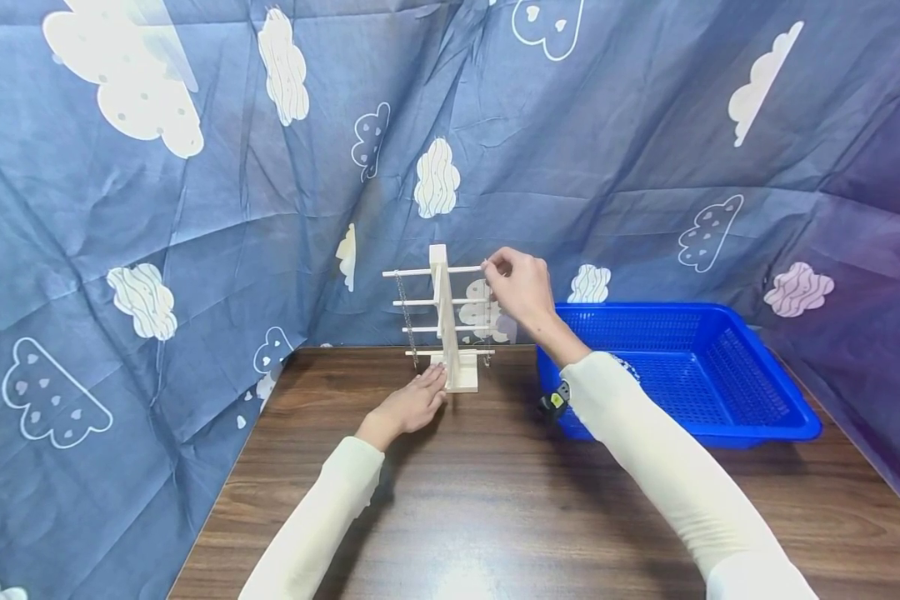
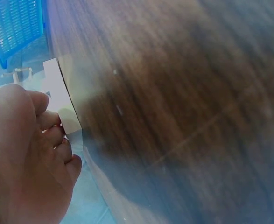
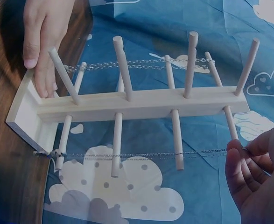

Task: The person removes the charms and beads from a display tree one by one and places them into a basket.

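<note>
A pale wooden jewelry stand [image 1: 447, 321] with pegs on both sides of its post stands at the table's back edge. My left hand [image 1: 412, 402] rests on its base, fingers stretched out over the wood. With thumb and fingertips, my right hand [image 3: 256, 172] pinches a thin silver necklace [image 3: 151, 156] at the end of the top right peg [image 3: 231, 123]. This necklace hangs down past the lower pegs, toward the base. Another chain necklace [image 1: 405, 317] hangs from the top left peg. In the left wrist view, the left fingers [image 2: 55, 135] touch the base edge.
To the right, a blue plastic basket [image 1: 783, 392] stands on the brown wooden table [image 1: 450, 500], beneath my right forearm. Something small and white [image 1: 627, 367] lies in it, partly hidden by the sleeve. A blue cloud-patterned cloth [image 1: 570, 158] hangs behind the stand.
</note>
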Available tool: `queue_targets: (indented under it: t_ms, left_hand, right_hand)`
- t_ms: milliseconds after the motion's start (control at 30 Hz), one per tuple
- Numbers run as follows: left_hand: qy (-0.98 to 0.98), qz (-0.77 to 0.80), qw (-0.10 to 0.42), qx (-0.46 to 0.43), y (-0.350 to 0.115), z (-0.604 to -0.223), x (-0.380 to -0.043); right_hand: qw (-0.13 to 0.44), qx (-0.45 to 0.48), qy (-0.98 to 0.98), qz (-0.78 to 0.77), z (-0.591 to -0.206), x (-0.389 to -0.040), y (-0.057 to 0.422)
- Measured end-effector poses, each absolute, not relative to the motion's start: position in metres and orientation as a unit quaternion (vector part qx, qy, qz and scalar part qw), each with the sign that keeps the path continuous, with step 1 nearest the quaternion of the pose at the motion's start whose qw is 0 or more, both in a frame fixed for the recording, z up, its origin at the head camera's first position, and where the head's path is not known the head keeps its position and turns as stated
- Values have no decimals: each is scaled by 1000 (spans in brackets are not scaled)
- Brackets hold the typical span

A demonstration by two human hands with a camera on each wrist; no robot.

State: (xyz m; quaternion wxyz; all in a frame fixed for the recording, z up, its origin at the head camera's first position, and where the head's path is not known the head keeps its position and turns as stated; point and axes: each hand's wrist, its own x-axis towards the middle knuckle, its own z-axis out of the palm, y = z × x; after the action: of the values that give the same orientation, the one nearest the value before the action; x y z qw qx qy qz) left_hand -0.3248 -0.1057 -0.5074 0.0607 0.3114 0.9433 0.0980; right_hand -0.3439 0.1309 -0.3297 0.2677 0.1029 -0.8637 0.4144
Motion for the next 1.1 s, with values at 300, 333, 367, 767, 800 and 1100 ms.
queue_targets:
  t_ms: [300,333,367,767,800,1100]
  left_hand:
    - [944,96,61,310,-106,-511,-326]
    - [944,95,62,311,-106,-511,-326]
    - [944,96,62,310,-106,-511,-327]
    - [943,102,60,310,-106,-509,-325]
    - [943,102,59,310,-106,-509,-325]
    - [944,106,57,308,-106,-509,-325]
  right_hand:
    - [275,96,-860,419,-325,-343,144]
    - [276,95,-859,420,-325,-343,145]
    - [277,94,-859,421,-324,-343,147]
    - [292,89,-856,417,-318,-345,157]
    - [294,90,-856,415,-317,-345,158]
    - [308,97,-855,405,-305,-342,166]
